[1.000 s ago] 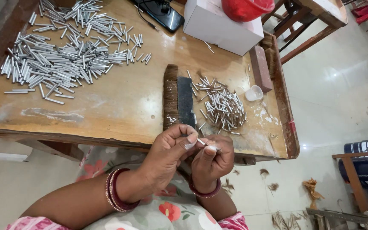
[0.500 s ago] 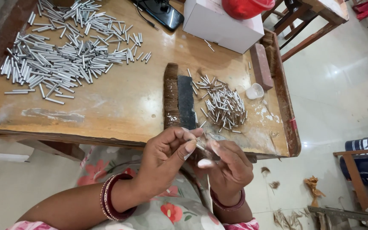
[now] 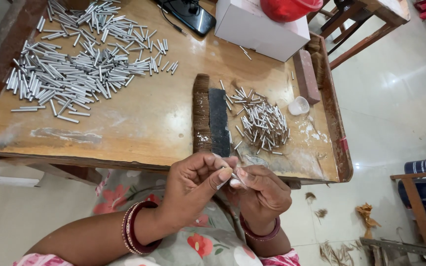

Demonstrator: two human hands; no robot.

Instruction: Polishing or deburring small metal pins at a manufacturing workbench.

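Closest in, the two hands meet just off the near edge of the worktop, above a floral-print lap. The left hand is curled, its thumb and forefinger pinched onto a small silver tube; the right hand is likewise closed, fingertips pressed to the same tube from the other side, so both grip it between them (what exactly sits at the tube's tip is too small to tell). Dark red bangles ring the left wrist.

Just beyond the hands, on the worktop, lies a dark upright bundle of thin brown sticks with a black strip alongside it. To its right is a small loose pile of short metal tubes, and near that a small white cup beside a reddish block.

Farther off to the left spreads a much larger heap of longer silver tubes. At the far edge stand a white box, a red bowl on top of it, and a black phone.
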